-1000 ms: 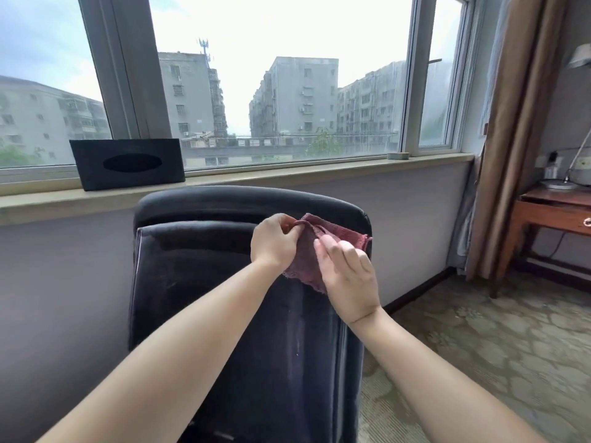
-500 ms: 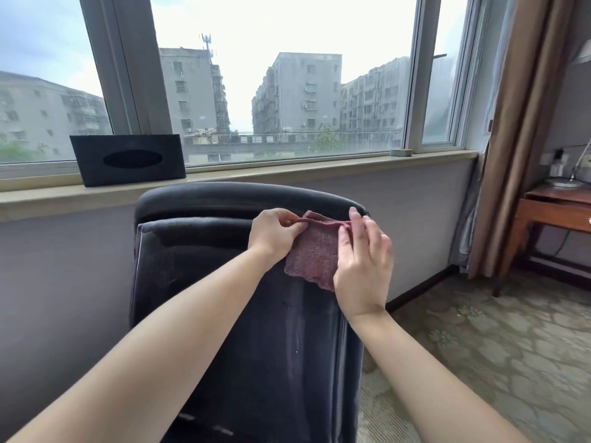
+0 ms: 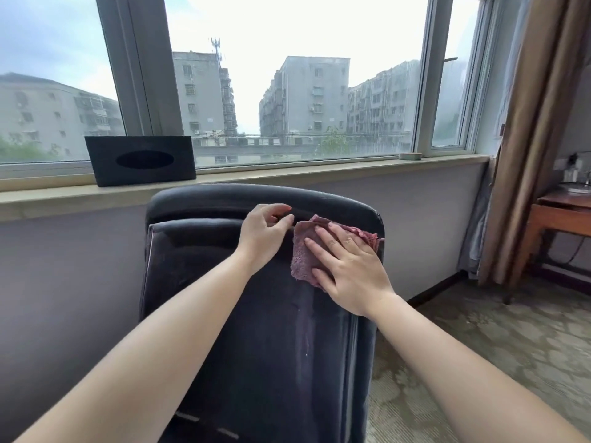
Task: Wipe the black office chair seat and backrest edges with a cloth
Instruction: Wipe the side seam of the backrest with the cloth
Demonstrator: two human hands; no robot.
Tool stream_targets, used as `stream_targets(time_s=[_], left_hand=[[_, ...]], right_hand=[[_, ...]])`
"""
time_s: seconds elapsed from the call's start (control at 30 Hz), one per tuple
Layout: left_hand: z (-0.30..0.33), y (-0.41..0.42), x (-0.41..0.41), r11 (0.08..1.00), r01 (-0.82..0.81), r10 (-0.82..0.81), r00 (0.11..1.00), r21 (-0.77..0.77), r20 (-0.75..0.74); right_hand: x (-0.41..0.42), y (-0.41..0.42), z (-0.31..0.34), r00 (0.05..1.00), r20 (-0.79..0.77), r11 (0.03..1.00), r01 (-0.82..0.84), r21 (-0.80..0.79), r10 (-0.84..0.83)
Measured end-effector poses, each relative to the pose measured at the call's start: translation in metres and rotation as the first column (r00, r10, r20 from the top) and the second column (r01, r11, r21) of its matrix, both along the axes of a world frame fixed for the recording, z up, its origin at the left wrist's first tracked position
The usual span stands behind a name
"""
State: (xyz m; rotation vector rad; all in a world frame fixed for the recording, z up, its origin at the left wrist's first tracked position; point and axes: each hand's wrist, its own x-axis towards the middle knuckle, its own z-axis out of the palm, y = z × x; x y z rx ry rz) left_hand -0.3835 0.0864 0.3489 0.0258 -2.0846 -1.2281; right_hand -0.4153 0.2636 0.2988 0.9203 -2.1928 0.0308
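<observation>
Right hand (image 3: 347, 263) lies flat, fingers straight and spread, pressing the cloth (image 3: 302, 251) on the chair backrest (image 3: 256, 330) near its upper right edge. Cloth is pink, folded, long axis running up-right toward the backrest corner. Left hand (image 3: 263, 233) just left of it, fingers loosely curled, holding nothing. Beyond the hands: black tissue box (image 3: 140, 160) on the windowsill (image 3: 287, 179).

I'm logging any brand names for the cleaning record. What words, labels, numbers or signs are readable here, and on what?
None can be read.
black tissue box on the windowsill: plain face with a dark oval, no lettering visible.
cloth and office chair: no tag or logo shows.
Buildings outside: any signs are too small and blurred.
</observation>
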Motion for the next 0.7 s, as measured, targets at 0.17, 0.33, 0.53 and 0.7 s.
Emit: stream_targets(time_s=[0.17,0.33,0.53,0.7], left_hand=[[-0.027,-0.049,0.001,0.969,-0.221,0.212,0.973,-0.106,-0.091],[-0.048,-0.089,0.000,0.918,-0.373,0.347,0.921,-0.136,-0.178],[-0.067,-0.141,0.004,0.856,-0.502,0.473,0.856,-0.121,-0.207],[-0.085,-0.184,0.009,0.820,-0.554,0.530,0.830,-0.147,-0.174]], right_hand=[[-0.010,-0.031,0.012,0.997,0.042,0.983,0.058,0.176,-0.067],[-0.021,-0.075,0.019,1.000,0.019,0.966,-0.015,0.259,0.010],[-0.029,-0.142,0.026,0.996,0.032,0.949,-0.094,0.302,0.088],[-0.032,-0.186,0.028,0.994,0.037,0.939,-0.113,0.325,0.106]])
